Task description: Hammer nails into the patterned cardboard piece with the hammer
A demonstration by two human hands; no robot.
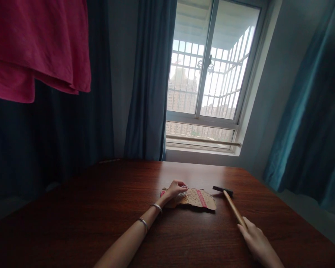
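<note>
A flat tan piece (194, 198) with ragged edges, many small dark dots and pink bands lies on the brown wooden table (123, 230). My left hand (177, 188) is over its left part, with thumb and fingers pinched together near a small dark and whitish thing too small to make out. The hand hides some of the tan piece. To the right, my right hand (255, 238) is wrapped round the wooden handle of a hammer (234, 208). The dark hammer head points away from me, just right of the tan piece and apart from it.
Behind the table stand a barred window (203, 85) and a dark blue curtain (150, 82). Another blue curtain (304, 123) hangs at the right. A pink cloth (44, 44) hangs at the upper left. The table's far edge is near the wall.
</note>
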